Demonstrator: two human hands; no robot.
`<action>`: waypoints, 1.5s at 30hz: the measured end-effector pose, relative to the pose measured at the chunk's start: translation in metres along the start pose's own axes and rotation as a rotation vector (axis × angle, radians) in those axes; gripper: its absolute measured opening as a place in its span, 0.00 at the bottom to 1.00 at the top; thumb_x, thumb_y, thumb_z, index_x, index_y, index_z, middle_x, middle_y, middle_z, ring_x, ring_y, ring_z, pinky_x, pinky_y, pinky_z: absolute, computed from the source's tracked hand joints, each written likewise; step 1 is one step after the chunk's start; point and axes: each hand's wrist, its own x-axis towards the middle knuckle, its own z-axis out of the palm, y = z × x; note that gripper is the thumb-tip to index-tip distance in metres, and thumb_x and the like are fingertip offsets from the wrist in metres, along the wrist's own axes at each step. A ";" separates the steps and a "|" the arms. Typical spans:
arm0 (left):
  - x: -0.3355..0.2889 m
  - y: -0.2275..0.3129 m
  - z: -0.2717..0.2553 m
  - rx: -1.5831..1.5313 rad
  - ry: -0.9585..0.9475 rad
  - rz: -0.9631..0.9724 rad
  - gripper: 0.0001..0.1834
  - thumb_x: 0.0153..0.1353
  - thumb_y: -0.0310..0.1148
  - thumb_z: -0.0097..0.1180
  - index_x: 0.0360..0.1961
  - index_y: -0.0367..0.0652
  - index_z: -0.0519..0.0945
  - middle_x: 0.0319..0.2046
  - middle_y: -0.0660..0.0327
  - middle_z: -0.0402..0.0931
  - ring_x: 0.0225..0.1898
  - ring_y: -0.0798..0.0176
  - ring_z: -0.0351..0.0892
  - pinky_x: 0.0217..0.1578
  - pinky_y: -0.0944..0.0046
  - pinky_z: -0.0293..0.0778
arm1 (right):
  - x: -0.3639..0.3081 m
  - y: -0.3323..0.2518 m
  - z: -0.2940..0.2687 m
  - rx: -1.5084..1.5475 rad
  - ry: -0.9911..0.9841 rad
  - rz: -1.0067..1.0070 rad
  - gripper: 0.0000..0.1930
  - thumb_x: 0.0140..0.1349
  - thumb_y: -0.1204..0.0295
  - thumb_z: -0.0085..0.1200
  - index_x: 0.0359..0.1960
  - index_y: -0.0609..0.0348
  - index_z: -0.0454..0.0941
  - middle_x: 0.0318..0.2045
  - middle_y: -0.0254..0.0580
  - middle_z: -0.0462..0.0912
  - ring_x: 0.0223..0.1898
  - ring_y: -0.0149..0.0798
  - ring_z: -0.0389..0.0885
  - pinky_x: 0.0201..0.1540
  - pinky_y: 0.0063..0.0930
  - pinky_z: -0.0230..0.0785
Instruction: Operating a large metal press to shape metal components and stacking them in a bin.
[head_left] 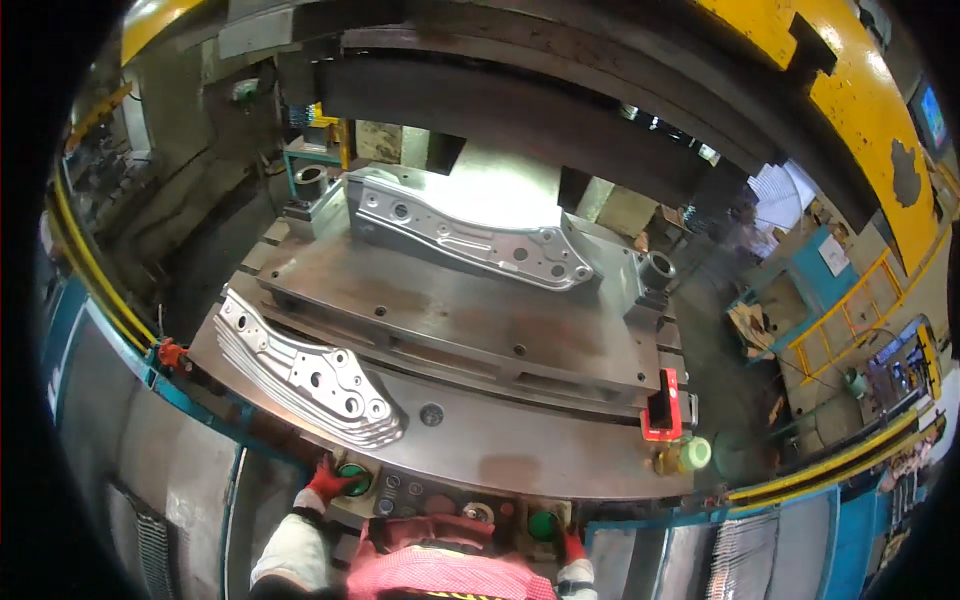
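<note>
My left hand (330, 483), in a red glove, reaches onto a round green push button (354, 480) at the press's front edge, its fingers stretched out. At the right, my right hand (573, 549), also red-gloved, lies against the side of a second green button (543, 526); its fingers are mostly hidden. A long formed metal panel with holes (470, 238) rests on the die (450, 310) ahead. Nearer and to the left, a stack of similar metal panels (315, 375) lies on the press bed (520, 440).
The press's dark upper ram (520, 100) hangs over the die. Guide bushings (657, 268) stand at the die's corners. A red bracket-shaped block (662, 405) and a pale green-capped piece (694, 454) sit at the right of the bed. Yellow rails (835, 455) flank the machine.
</note>
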 end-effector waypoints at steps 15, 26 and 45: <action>-0.007 0.039 0.008 0.084 0.083 -0.132 0.72 0.22 0.53 0.74 0.66 0.45 0.42 0.62 0.39 0.49 0.63 0.43 0.53 0.60 0.57 0.58 | -0.038 -0.058 0.000 -0.219 0.102 0.026 0.56 0.37 0.50 0.66 0.63 0.69 0.47 0.59 0.60 0.62 0.61 0.51 0.61 0.60 0.37 0.57; -0.002 0.034 0.009 0.120 0.133 -0.084 0.71 0.20 0.49 0.76 0.66 0.43 0.44 0.61 0.43 0.52 0.60 0.45 0.58 0.59 0.56 0.60 | -0.017 -0.027 0.014 -0.071 0.133 -0.027 0.58 0.31 0.57 0.71 0.63 0.68 0.47 0.59 0.60 0.62 0.61 0.50 0.61 0.61 0.34 0.56; 0.005 0.032 0.002 0.025 0.106 -0.049 0.72 0.19 0.47 0.77 0.64 0.32 0.45 0.60 0.43 0.55 0.62 0.49 0.57 0.58 0.59 0.61 | -0.026 -0.055 0.008 -0.017 0.066 0.060 0.55 0.33 0.57 0.71 0.62 0.68 0.52 0.57 0.57 0.65 0.58 0.49 0.66 0.56 0.36 0.62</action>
